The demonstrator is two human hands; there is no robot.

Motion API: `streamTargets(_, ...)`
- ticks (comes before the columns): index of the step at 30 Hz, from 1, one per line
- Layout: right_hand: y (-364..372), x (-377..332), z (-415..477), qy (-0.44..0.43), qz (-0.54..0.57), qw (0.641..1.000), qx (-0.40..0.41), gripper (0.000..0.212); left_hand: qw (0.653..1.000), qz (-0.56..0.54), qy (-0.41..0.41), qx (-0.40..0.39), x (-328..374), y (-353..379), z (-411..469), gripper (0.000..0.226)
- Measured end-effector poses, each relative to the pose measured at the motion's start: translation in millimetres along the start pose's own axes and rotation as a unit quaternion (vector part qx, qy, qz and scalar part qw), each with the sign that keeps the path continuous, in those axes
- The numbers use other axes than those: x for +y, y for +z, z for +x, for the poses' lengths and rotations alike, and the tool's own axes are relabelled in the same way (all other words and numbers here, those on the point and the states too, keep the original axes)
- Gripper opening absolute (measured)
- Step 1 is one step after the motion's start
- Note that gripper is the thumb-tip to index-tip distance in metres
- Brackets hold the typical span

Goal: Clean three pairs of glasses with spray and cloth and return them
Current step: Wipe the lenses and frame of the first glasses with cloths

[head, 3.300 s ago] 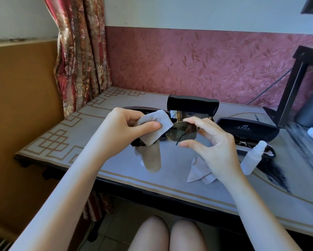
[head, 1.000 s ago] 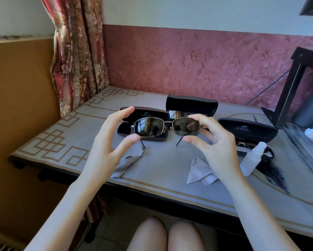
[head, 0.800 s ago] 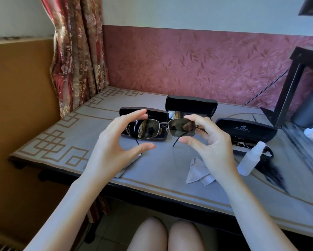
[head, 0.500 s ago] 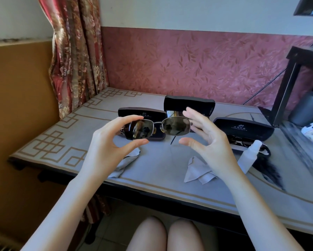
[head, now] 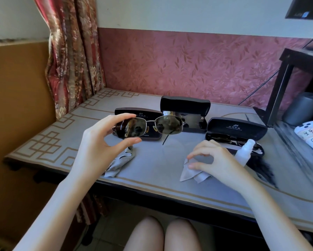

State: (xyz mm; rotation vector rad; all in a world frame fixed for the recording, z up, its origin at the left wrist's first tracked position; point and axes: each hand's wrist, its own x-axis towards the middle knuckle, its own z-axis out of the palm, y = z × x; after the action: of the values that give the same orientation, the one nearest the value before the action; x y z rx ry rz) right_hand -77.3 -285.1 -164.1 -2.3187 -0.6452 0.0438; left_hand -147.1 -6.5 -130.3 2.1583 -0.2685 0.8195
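The left hand (head: pixel 105 142) pinches one lens of the sunglasses (head: pixel 163 125) between thumb and forefinger, holding them in the air just in front of the middle case (head: pixel 185 105). The right hand (head: pixel 213 160), fingers curled, rests on a cloth (head: pixel 192 175) front-right of that case; whether it grips the cloth is unclear. A second cloth (head: pixel 118 164), front-left of the case, is half hidden by the left hand. The sunglasses cover part of the left case (head: pixel 134 112). The right case (head: pixel 237 126) holds glasses (head: pixel 220 137), partly behind the right hand, with a bottle (head: pixel 243 153) just beside. All sit on the tabletop (head: pixel 152 183).
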Motion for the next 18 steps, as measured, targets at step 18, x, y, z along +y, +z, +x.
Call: streamTargets(18, 8, 9, 1, -0.063, -0.041, 0.993, -0.093, 0.013, 1.0, -0.01, 0.004, -0.006, -1, -2, -2, 0.049)
